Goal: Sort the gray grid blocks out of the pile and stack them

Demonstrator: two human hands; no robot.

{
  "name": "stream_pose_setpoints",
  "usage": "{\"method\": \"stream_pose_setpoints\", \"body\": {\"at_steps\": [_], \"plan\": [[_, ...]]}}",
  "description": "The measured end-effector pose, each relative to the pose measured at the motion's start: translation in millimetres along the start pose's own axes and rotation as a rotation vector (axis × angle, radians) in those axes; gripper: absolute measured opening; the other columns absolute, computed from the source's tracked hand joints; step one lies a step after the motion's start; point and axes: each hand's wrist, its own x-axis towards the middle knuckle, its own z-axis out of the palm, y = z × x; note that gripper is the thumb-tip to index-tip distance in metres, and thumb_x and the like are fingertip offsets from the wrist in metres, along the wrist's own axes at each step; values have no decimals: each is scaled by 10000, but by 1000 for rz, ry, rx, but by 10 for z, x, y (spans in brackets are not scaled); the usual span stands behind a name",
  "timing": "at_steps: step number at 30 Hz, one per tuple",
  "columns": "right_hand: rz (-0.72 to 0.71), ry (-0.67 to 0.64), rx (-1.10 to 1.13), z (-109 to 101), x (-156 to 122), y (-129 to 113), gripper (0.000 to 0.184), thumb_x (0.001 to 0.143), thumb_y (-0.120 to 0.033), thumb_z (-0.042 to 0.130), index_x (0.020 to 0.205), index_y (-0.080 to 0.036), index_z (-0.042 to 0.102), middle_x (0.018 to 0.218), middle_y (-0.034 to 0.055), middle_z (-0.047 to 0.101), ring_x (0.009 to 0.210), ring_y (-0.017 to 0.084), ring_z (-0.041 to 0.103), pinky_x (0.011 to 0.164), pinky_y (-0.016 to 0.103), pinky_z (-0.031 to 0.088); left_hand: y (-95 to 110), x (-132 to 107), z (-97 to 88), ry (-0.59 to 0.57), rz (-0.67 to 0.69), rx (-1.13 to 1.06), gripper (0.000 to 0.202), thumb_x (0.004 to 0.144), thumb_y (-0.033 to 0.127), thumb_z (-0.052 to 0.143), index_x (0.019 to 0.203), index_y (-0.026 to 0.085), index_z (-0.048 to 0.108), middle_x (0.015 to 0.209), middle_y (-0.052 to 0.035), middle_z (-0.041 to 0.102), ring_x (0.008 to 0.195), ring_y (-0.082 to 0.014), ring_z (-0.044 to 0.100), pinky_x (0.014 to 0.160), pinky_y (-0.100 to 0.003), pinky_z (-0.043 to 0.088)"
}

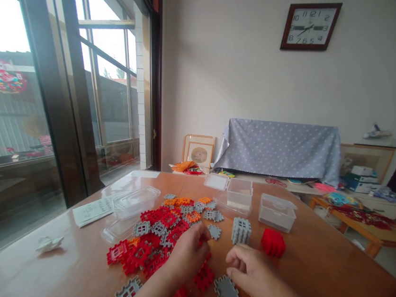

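Over the brown wooden tabletop [315, 281], my feed shows the half-curled right hand [254, 269] nearest a flat grey plastic lattice tile [227, 292] below it, the left hand [189, 255] bent over a heap of red plastic lattice tiles [137, 256], and I cannot tell if either grips anything.

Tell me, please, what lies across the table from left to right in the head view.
Crumpled white paper → printed paper sheets → clear plastic tub → interlocking red and grey plastic tiles → stack of grey tiles → stack of red tiles
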Motion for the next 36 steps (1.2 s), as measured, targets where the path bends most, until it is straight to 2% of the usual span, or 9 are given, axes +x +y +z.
{"method": "stream_pose_setpoints", "body": {"at_steps": [5,8,13,15,20,23,26,31,36], "plan": [[-51,-262,-142,-59,-146,-209,393,623,-164,782,985,-270,671,1099,-19,632,1026,204,592,828,266,418,-37,100,-173,161,-90,-115,149,746,113,502,829,209,580,729,31,566,677,-126,493,642,-227,371],[-26,-273,-202,-22,-168,-190,398,624,-130,747,990,-266,672,1120,-11,634,1060,211,593,858,279,409,-47,148,-310,249,-171,-230,65,750,180,532,794,210,570,659,50,519,590,-112,437,569,-217,339],[-106,-225,-210,14,-139,-182,88,830,-196,646,882,-252,690,991,-4,679,931,185,628,813,277,415,-107,183,-500,371,-235,-282,89,722,249,563,797,204,580,671,43,553,596,-116,463,565,-217,363],[-133,-186,-215,2,-113,-166,215,975,-290,531,814,-233,661,904,7,681,872,185,620,789,284,413,-135,178,-554,371,-258,-254,92,725,259,563,797,203,580,651,49,535,578,-113,453,554,-217,355],[-82,-25,-147,-59,-29,50,431,1077,-445,342,744,-214,490,783,-4,612,739,169,549,678,272,376,-123,86,-669,100,-301,52,84,753,229,548,809,195,600,672,28,560,601,-124,482,546,-228,328],[-39,-66,-63,-78,11,210,460,1077,-492,323,734,-215,454,735,-19,573,692,156,510,619,255,350,-24,-21,-726,-130,-225,289,129,720,222,594,844,208,623,781,1,632,693,-152,536,586,-244,335],[26,-118,-59,-54,45,305,392,1038,-444,428,748,-204,536,724,-17,597,685,156,533,604,247,354,106,-117,-767,-305,-182,452,272,653,239,682,923,225,647,958,-31,681,826,-203,581,680,-276,389],[43,-34,-171,-7,89,314,111,874,-299,637,890,-205,695,916,16,669,852,193,625,745,273,425,172,-174,-769,-377,-220,557,377,574,247,771,933,234,659,1088,-80,673,965,-300,600,804,-358,427],[88,-3,-254,-27,77,281,149,821,-289,681,955,-226,695,986,16,637,867,188,629,775,280,434,78,-173,-752,-339,-215,576,411,543,211,780,934,237,655,1123,-102,654,1021,-343,602,871,-418,441]]}}
